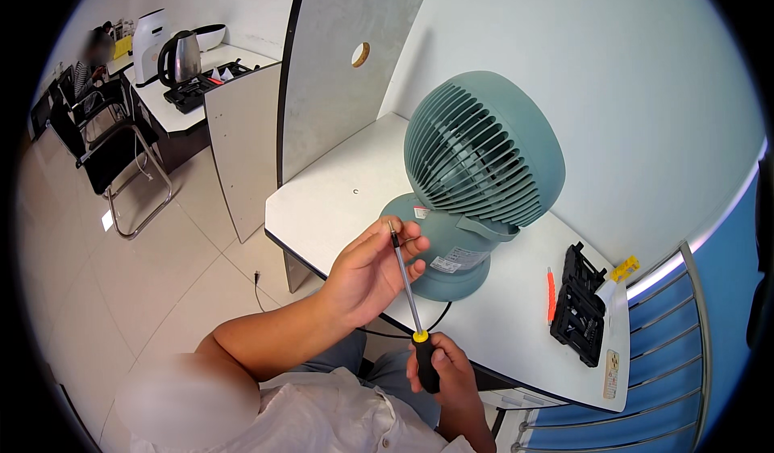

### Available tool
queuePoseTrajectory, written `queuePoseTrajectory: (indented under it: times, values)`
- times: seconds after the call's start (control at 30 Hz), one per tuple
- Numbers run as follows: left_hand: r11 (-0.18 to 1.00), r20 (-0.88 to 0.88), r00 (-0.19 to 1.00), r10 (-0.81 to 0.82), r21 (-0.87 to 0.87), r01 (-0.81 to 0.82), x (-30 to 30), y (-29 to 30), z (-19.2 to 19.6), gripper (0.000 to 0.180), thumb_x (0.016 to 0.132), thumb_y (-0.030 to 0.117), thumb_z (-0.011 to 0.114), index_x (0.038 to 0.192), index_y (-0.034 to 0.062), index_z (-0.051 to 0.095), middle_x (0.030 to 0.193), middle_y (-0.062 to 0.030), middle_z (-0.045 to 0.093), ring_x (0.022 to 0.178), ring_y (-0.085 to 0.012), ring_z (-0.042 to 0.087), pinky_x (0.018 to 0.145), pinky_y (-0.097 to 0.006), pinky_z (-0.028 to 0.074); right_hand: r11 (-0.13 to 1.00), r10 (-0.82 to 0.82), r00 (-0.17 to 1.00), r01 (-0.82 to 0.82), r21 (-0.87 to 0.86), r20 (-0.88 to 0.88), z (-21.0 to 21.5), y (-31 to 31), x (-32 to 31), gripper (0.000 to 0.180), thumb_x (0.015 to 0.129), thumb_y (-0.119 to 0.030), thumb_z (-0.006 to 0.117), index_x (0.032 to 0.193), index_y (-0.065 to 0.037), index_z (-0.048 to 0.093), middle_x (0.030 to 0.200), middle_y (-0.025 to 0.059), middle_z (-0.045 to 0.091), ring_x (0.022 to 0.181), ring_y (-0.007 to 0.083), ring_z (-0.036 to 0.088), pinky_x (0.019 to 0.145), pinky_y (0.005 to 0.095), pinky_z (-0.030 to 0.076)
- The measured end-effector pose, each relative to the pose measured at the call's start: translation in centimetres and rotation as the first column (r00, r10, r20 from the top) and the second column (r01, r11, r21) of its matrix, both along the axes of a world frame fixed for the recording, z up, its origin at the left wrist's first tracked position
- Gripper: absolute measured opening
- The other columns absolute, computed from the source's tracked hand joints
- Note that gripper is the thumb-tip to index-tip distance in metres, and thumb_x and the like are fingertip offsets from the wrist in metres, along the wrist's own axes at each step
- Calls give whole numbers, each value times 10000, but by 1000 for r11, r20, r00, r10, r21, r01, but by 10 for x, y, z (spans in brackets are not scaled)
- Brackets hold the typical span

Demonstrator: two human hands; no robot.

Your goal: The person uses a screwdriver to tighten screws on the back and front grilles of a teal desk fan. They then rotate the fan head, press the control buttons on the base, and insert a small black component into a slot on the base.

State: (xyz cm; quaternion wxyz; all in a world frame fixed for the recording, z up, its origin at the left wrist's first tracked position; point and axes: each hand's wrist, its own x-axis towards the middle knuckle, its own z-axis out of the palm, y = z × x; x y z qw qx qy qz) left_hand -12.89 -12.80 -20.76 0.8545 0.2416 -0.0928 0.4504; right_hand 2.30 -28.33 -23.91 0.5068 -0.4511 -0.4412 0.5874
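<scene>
My right hand (445, 372) is closed round the black and yellow handle of a screwdriver (409, 292), its long metal shaft slanting up and to the left. At the far end of the shaft, my left hand (367, 271) pinches the tip between thumb and forefinger, with the other fingers curled loosely beside it. Whether a small screw sits on the tip is too small to tell. Just beyond both hands a green-grey desk fan (484, 150) stands upright on the white table (339, 199), its slatted grille turned to the left and its labelled base nearest me.
A black tool case (579, 312) lies opened at the table's right, between a red slim tool (551, 296) and a yellow item (625, 269). A grey divider panel (339, 74) rises at the left. Beyond it are a kettle (185, 56) and a chair (121, 158). Metal railings (697, 332) stand right.
</scene>
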Motion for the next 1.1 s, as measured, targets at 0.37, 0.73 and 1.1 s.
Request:
queuePoseTrajectory:
  times: [0.37, 0.73, 1.1]
  values:
    - [999, 20, 999, -29, -33, 29, -1, -1, -2, 140, 966, 277, 540, 994, 141, 553, 1127, 1, 567, 1106, -168, 559, 894, -356, 454, 974, 208, 914, -226, -13, -348, -3, 3, 9, 360, 963, -230, 422, 1182, 52, 469, 878, 139, 592, 615, 167, 550, 591, 274, 452]
    - [999, 42, 999, -34, -27, 35, -1, 0, -5, 131, 967, 263, 541, 1001, 137, 557, 1142, -3, 571, 1122, -168, 559, 903, -362, 460, 993, 96, 981, -107, -53, -170, 0, 0, 1, 407, 962, -288, 450, 1151, 72, 467, 826, 169, 583, 580, 196, 554, 556, 293, 456]
    - [993, 33, 993, -113, 47, 112, 4, 4, -7, 261, 964, 339, 514, 1094, 116, 552, 1200, -57, 562, 1132, -210, 555, 906, -390, 457, 997, 79, 974, -76, 20, -212, -11, -1, 3, 403, 943, -305, 495, 1150, 41, 479, 848, 123, 585, 625, 159, 548, 597, 264, 451]
